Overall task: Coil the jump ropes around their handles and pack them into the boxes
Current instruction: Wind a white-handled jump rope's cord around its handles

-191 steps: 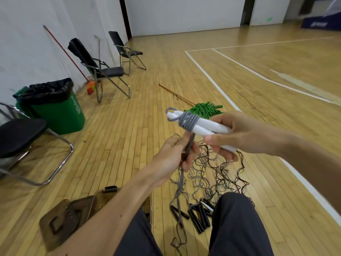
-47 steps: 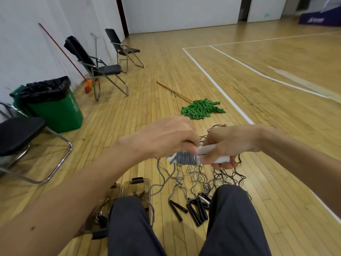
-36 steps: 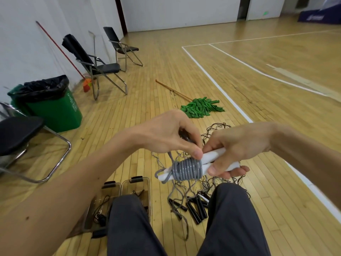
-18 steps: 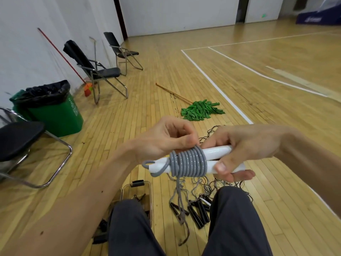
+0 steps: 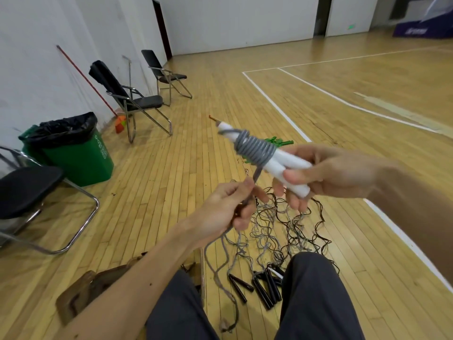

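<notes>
My right hand [image 5: 326,175] grips two white jump-rope handles [image 5: 277,163] held together, tips pointing up and to the left. A grey rope [image 5: 256,149] is coiled in tight turns around them. Its free end runs down into my left hand [image 5: 230,207], which pinches it below the handles. The rest of that grey rope trails to the floor between my knees. Loose tangled ropes [image 5: 289,224] lie on the floor beyond, with several black handles [image 5: 262,288] by my right knee. A clear plastic box [image 5: 73,298] sits at my lower left, partly hidden by my left arm.
Folding chairs [image 5: 137,104] stand along the left wall, one more [image 5: 27,190] close at my left. A green bin [image 5: 73,148] with a black liner is beside it. A green mop head [image 5: 279,142] lies behind the handles. White court lines [image 5: 274,104] cross the wooden floor.
My right hand has raised and tilted the handles so their tips point up-left. My left hand has dropped from the coil to below it, pulling the rope's free end downward.
</notes>
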